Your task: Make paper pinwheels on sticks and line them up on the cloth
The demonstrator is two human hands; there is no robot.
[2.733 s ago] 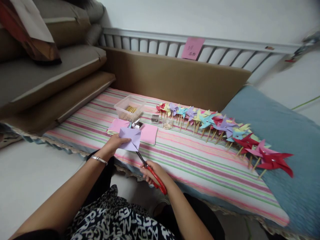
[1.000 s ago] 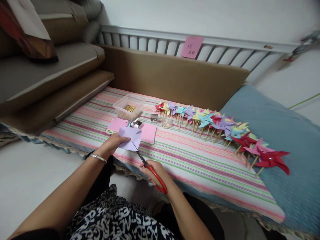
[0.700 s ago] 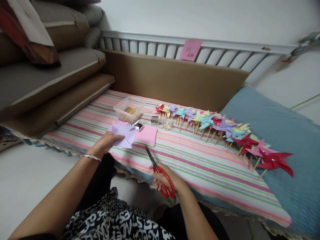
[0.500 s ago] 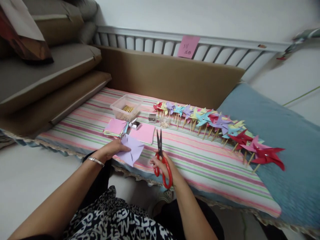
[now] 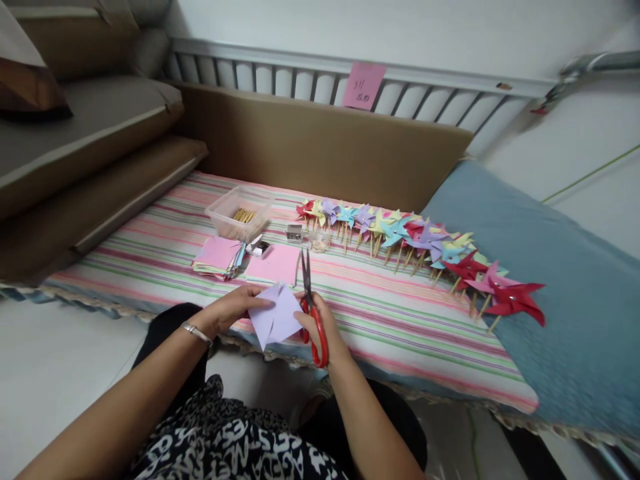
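Note:
My left hand (image 5: 231, 311) pinches the left edge of a lilac paper square (image 5: 275, 319), held above the near edge of the striped mattress (image 5: 380, 313). My right hand (image 5: 320, 327) grips red-handled scissors (image 5: 311, 313), blades closed and pointing away from me, and its fingers also touch the paper's right edge. A silver bracelet sits on my left wrist.
A stack of coloured paper squares (image 5: 218, 256) and a pink sheet (image 5: 274, 263) lie beyond my hands. A clear tub of sticks (image 5: 239, 215) and small containers (image 5: 295, 232) stand farther back. A row of paper pinwheels (image 5: 415, 245) runs rightward toward a blue blanket (image 5: 550, 280).
The scissors left the cut in the paper and swung upright. My left hand drew the lilac paper nearer to me, and both hands now meet at the paper.

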